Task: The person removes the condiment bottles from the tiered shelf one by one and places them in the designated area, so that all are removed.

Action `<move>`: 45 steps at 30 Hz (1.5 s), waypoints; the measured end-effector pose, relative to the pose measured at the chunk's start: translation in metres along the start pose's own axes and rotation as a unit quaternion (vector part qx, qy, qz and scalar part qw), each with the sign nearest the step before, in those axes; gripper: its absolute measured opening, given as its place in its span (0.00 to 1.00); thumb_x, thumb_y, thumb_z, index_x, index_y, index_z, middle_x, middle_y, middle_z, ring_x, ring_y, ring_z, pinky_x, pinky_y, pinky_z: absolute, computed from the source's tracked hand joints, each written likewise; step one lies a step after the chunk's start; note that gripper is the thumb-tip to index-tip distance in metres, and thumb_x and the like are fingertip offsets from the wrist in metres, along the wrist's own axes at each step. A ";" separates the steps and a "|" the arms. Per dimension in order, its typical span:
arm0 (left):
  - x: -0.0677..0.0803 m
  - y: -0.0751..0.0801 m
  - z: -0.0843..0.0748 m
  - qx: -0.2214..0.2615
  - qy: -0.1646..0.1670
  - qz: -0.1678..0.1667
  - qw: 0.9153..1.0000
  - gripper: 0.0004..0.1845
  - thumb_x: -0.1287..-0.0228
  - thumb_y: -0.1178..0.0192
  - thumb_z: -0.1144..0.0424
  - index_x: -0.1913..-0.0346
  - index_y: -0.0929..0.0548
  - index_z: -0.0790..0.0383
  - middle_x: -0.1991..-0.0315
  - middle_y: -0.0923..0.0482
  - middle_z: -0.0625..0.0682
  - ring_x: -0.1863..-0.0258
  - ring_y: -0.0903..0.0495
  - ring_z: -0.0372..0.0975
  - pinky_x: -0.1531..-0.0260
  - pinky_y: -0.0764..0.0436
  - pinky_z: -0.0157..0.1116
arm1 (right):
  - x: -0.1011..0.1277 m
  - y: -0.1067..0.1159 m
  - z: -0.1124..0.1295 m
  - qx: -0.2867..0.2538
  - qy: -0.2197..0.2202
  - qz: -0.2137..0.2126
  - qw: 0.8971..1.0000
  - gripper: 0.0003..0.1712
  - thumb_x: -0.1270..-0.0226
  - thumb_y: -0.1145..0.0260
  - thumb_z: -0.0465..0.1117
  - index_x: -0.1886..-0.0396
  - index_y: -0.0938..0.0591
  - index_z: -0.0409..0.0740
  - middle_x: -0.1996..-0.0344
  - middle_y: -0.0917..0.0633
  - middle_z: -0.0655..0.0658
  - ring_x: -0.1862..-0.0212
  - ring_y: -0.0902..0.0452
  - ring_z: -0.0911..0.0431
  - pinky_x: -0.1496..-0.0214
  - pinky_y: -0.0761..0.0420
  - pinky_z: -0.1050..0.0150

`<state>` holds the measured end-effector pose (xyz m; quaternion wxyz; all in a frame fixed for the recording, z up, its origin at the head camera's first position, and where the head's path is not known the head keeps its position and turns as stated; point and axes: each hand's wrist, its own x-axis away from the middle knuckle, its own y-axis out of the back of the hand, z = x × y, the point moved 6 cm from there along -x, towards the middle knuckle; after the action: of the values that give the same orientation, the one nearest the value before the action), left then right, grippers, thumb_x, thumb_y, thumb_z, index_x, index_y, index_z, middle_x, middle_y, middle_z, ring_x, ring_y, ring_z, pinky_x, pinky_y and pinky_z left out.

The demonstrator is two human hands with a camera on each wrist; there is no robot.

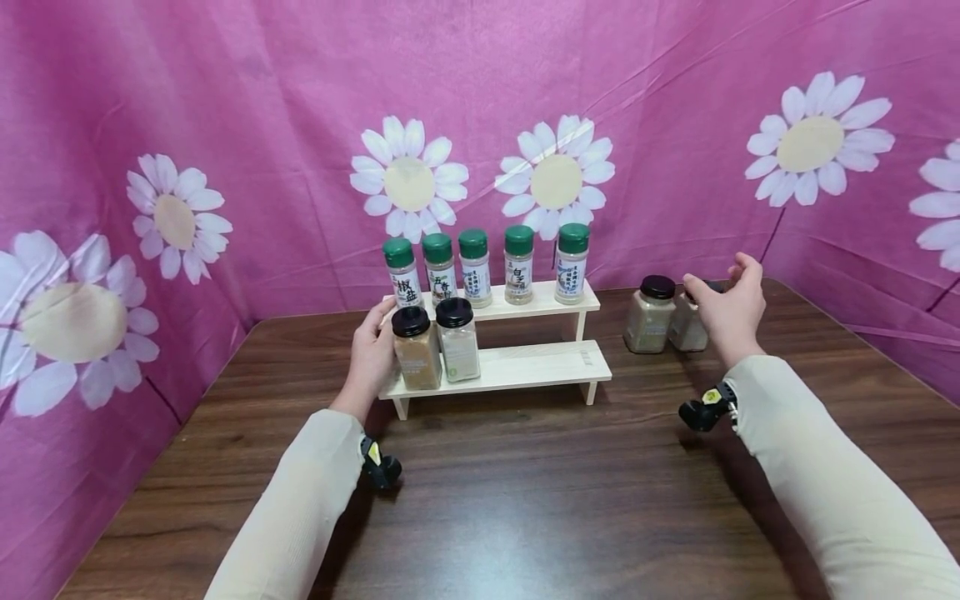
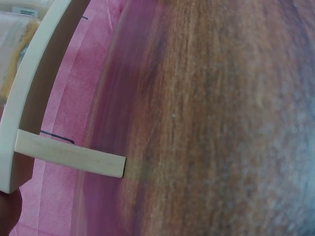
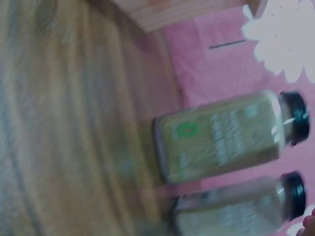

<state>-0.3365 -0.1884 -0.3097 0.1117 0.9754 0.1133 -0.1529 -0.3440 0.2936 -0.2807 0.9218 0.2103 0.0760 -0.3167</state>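
My left hand (image 1: 372, 350) is at the left end of a two-tier wooden rack (image 1: 540, 367), beside a black-lidded jar of brown powder (image 1: 420, 367). Its fingertips are partly hidden; in the left wrist view a fingertip (image 2: 9, 211) meets the end of the rack's board. A black-lidded jar of pale powder (image 1: 461, 350) stands next to the brown one on the lower tier. On the right, my right hand (image 1: 731, 312) hovers with thumb and fingers spread by a black-lidded spice jar (image 1: 688, 325), partly covering its lid. Another such jar (image 1: 649, 321) stands just left of that one.
Several green-capped spice shakers (image 1: 519, 267) line the upper tier. The rack stands on a brown wooden table (image 1: 525, 500). A pink cloth with white daisies (image 1: 300, 167) hangs behind and along the sides.
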 end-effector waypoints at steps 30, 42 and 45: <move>0.003 0.002 -0.004 0.002 0.011 -0.001 1.000 0.20 0.31 0.52 0.64 0.38 0.28 0.60 0.64 0.21 0.62 0.82 0.29 0.28 0.74 0.28 0.27 | 0.079 -0.023 0.096 -0.230 0.129 0.075 0.962 0.32 0.45 0.34 0.31 0.41 0.34 0.46 0.55 0.29 0.58 0.41 0.35 0.58 0.33 0.42 0.66; 0.002 0.002 -0.003 -0.001 0.006 -0.008 1.000 0.20 0.32 0.52 0.64 0.39 0.27 0.59 0.75 0.25 0.50 0.82 0.30 0.29 0.74 0.28 0.28 | 0.113 -0.042 0.108 -0.250 0.139 0.128 0.950 0.33 0.45 0.35 0.27 0.39 0.36 0.37 0.55 0.26 0.57 0.45 0.32 0.60 0.34 0.38 0.61; 0.002 0.001 -0.002 -0.007 0.003 -0.011 1.000 0.19 0.32 0.52 0.64 0.39 0.27 0.59 0.70 0.22 0.57 0.80 0.29 0.29 0.72 0.28 0.28 | 0.121 -0.048 0.109 -0.258 0.143 0.144 0.945 0.32 0.45 0.36 0.26 0.40 0.36 0.35 0.55 0.26 0.56 0.45 0.31 0.60 0.33 0.39 0.61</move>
<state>-0.3344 -0.1892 -0.3085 0.1164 0.9737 0.1251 -0.1505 -0.2778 0.1455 -0.2321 0.9597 0.0172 0.2548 -0.1170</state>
